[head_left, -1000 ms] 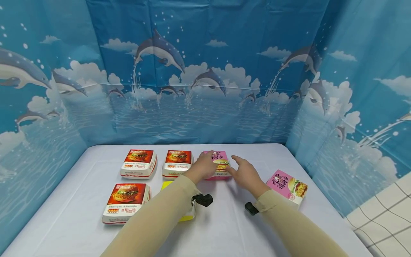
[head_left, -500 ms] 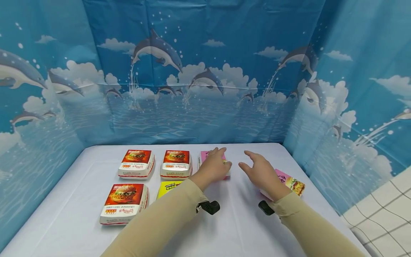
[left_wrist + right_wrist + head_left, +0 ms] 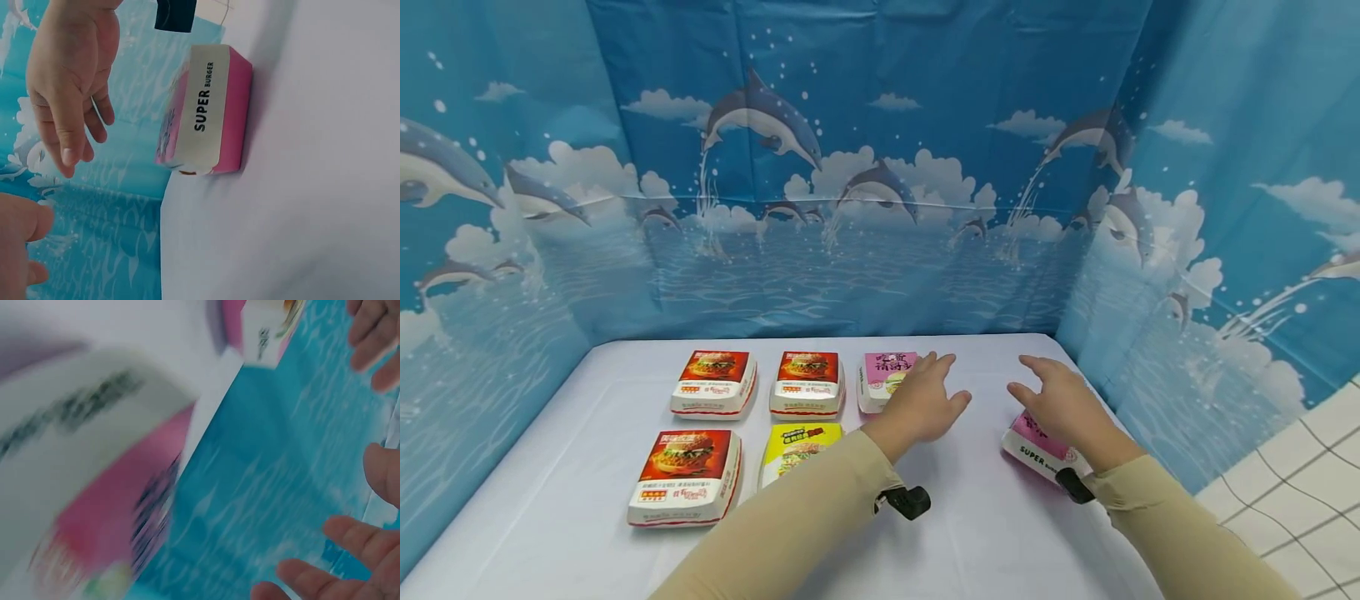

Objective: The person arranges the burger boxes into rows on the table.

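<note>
In the head view my left hand (image 3: 925,400) is in the air with fingers spread, overlapping the right side of a pink burger box (image 3: 880,377) in the back row. My right hand (image 3: 1063,408) hovers with extended fingers over a second pink burger box (image 3: 1037,450), which lies turned at an angle and is partly hidden by the hand and wrist. Its pale side with "SUPER BURGER" lettering shows in the left wrist view, as a box (image 3: 206,115) resting on the white cloth. Neither hand holds anything.
To the left sit red-and-white burger boxes (image 3: 685,477), two of them (image 3: 713,383) in the back row. A yellow burger box (image 3: 801,446) stands partly behind the left sleeve. A blue dolphin curtain (image 3: 820,275) borders the white table (image 3: 955,542).
Both hands have moved right, away from the back-row pink box, which is now more exposed. The right hand has come over the angled pink box.
</note>
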`<state>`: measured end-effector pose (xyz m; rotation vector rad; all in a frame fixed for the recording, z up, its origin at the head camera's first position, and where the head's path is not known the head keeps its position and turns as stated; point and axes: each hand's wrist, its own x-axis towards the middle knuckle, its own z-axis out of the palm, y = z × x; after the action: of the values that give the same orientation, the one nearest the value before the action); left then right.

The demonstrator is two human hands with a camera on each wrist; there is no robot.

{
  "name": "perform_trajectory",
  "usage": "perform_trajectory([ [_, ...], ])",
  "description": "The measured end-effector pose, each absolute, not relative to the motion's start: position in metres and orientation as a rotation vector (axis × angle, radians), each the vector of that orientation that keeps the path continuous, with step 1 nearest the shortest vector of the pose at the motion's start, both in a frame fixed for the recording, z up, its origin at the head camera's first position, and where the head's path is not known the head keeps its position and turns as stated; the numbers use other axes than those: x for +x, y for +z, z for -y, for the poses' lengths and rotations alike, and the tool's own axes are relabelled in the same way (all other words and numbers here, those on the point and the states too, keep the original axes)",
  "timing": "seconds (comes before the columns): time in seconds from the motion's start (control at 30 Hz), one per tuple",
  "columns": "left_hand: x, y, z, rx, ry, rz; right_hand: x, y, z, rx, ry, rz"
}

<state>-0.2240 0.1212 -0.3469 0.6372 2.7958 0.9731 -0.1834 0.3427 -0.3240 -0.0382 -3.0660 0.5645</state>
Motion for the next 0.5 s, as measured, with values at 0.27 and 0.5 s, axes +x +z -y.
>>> perform_trajectory([
  [0.27,-0.216,-0.355,-0.142,0.695,1.016,-2.74,-0.171,-0.332,-0.394,-0.082,0.573,3.151],
  [0.5,-0.205,-0.361,-0.161,0.719,1.0,-2.709,-0.161,-0.342,-0.425,-0.155,0.566,3.219],
])
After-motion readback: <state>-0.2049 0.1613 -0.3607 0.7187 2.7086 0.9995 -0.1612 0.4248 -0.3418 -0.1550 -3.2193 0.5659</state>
